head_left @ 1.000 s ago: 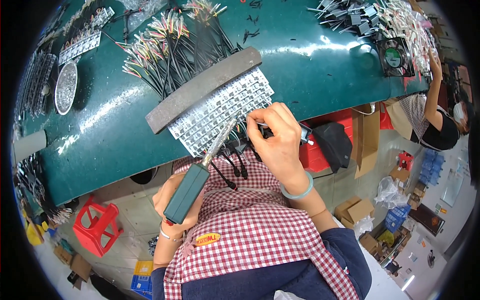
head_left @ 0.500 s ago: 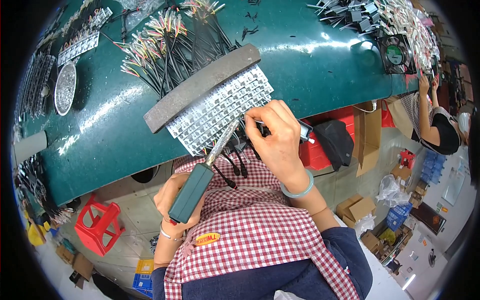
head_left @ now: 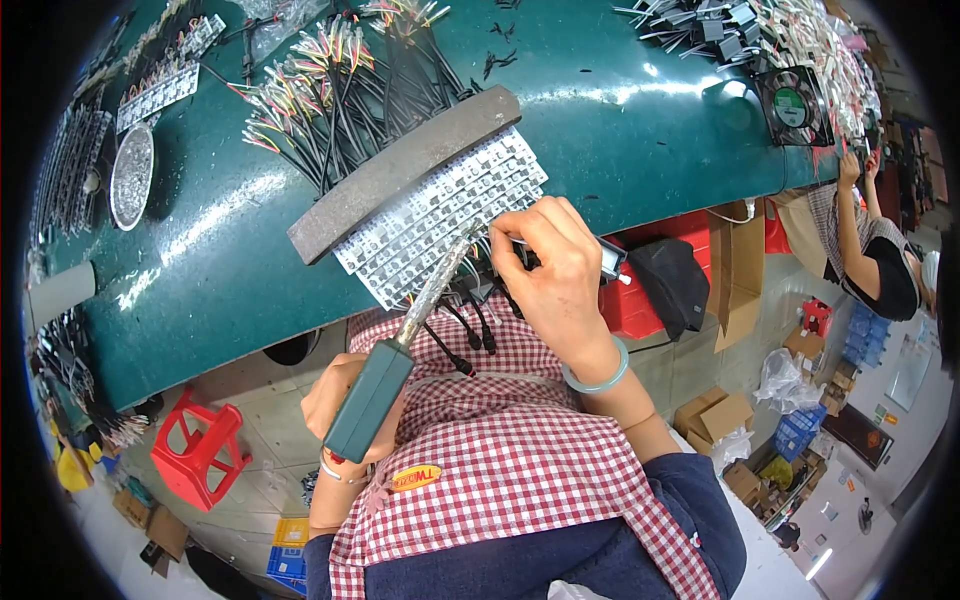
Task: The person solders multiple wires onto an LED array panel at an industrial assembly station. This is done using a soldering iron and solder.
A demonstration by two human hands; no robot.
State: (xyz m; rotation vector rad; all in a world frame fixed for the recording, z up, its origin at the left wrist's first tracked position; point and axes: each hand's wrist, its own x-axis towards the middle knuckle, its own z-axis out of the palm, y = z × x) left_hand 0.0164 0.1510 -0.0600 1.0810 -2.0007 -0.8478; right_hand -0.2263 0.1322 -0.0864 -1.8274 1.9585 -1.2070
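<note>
1. The left hand [head_left: 335,395] is wrapped round the green handle of a soldering iron [head_left: 372,400]; its metal shaft points toward one o'clock, at the near edge of the white strip panel [head_left: 440,215].
2. The right hand [head_left: 555,270] is closed, pinching something small at that same edge.
3. Good work here likely means a braced wrist and a brief touch.
4. The iron's tip and the pinched piece are hidden; the grey bar [head_left: 405,170] lies across the panel's far side on the green counter [head_left: 620,120].

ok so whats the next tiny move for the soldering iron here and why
Probably ease the soldering iron tip a little further onto the near edge of the white LED boards. The left hand holds it angled up at that edge, where the right hand pinches black wires.
</note>
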